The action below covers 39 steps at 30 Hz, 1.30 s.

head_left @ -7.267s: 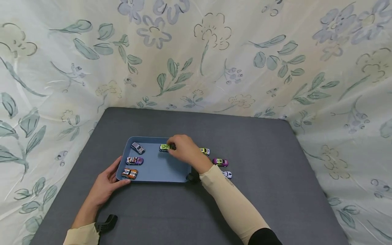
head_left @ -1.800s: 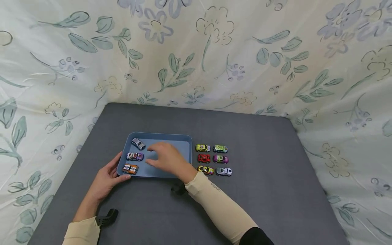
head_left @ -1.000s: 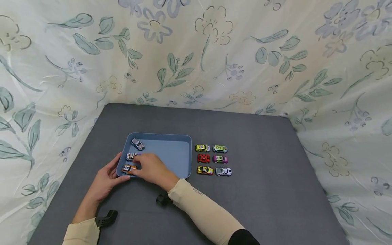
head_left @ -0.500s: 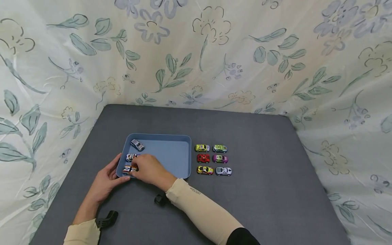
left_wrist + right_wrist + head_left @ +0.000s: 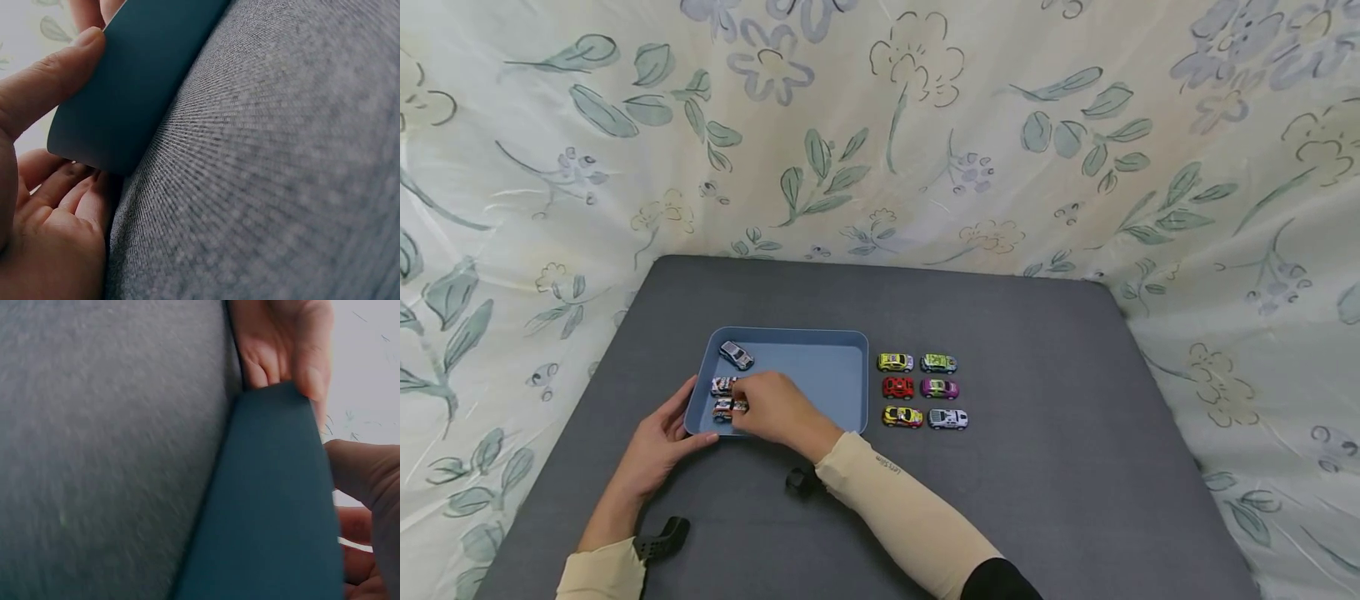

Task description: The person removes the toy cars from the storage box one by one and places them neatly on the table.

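Note:
My left hand (image 5: 658,450) grips the left front corner of a blue tray (image 5: 820,335). In the left wrist view its thumb lies on the tray's rim, with the other fingers around the corner. Inside the tray, my right hand (image 5: 781,412) pinches an orange and white toy car (image 5: 727,409), partly covered by the fingers. Just behind that car is a white and purple toy car (image 5: 722,386), also partly hidden by the hand. A silver toy car (image 5: 737,355) sits at an angle in the back left of the tray. The right wrist view shows mostly the tray's outer wall (image 5: 269,500).
Right of the tray, toy cars stand in two columns on the grey table (image 5: 1037,467): yellow (image 5: 896,362), red (image 5: 898,387) and yellow-red (image 5: 902,417); then green (image 5: 938,363), purple (image 5: 939,388) and white (image 5: 947,419). A floral curtain (image 5: 925,167) hangs behind the table.
The green car, earlier in my right hand over the tray, now stands on the table. My right hand went to the tray's left end, took the orange car and shifted it slightly right.

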Tool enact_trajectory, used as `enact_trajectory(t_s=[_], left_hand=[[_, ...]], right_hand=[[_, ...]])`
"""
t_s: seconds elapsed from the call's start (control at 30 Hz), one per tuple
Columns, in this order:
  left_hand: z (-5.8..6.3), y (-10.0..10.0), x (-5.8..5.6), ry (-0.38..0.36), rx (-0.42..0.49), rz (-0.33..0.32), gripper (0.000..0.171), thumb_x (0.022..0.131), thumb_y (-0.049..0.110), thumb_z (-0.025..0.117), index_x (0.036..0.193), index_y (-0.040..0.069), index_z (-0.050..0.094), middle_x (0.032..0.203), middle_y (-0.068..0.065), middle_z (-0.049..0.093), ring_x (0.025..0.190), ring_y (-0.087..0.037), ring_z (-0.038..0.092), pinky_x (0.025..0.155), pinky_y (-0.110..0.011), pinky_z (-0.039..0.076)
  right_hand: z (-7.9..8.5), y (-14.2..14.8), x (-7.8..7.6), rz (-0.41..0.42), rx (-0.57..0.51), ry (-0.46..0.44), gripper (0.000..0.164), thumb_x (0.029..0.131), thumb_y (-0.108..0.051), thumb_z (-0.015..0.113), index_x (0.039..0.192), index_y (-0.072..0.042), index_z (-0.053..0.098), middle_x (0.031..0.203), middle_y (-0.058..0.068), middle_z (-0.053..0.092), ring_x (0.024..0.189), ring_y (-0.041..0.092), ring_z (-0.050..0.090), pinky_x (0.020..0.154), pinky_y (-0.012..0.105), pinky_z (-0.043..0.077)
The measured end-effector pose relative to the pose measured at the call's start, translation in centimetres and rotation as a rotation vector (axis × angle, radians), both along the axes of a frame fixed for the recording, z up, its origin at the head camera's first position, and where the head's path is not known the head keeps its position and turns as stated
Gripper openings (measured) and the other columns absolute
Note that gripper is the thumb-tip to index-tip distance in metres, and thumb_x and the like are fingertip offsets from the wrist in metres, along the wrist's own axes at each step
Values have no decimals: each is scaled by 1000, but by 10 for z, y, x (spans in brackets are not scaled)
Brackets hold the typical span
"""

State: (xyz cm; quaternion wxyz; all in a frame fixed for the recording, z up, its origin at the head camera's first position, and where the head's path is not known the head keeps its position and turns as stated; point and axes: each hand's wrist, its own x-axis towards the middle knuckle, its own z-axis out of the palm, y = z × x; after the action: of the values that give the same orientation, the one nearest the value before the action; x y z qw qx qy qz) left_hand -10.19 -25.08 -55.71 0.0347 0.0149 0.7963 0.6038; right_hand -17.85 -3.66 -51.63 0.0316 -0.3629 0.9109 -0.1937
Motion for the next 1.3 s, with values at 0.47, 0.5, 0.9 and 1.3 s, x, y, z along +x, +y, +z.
enact_trajectory(t_s=[0.47, 0.5, 0.9, 1.3], left_hand=[[0, -1, 0, -7, -22, 19, 102, 96, 11, 86, 174, 6, 20, 174, -26, 27, 153, -47, 36, 100, -7, 42], [0, -2, 0, -9, -25, 19, 102, 96, 12, 86, 174, 6, 20, 174, -26, 27, 153, -47, 36, 100, -7, 42], [-2, -4, 3, 25, -31, 10, 100, 96, 8, 85, 173, 5, 22, 172, -27, 29, 152, -30, 45, 100, -7, 42], [-2, 0, 0, 9, -26, 2, 103, 95, 10, 87, 173, 4, 20, 173, -29, 26, 153, -47, 36, 100, -7, 41]], right_hand=[[21, 54, 1, 0, -66, 60, 8, 96, -15, 80, 104, -14, 79, 95, -6, 71, 78, 5, 55, 73, 19, 48], [22, 59, 1, 1, -71, 59, 8, 96, -14, 80, 104, -14, 79, 95, -6, 71, 78, 5, 55, 72, 19, 48], [29, 102, 0, -25, -123, 86, 8, 96, -11, 78, 102, -15, 76, 96, -4, 69, 81, 9, 56, 72, 24, 49], [35, 165, 0, -69, -127, 98, 12, 94, -10, 80, 104, -14, 75, 97, -4, 69, 86, 14, 57, 76, 33, 53]])
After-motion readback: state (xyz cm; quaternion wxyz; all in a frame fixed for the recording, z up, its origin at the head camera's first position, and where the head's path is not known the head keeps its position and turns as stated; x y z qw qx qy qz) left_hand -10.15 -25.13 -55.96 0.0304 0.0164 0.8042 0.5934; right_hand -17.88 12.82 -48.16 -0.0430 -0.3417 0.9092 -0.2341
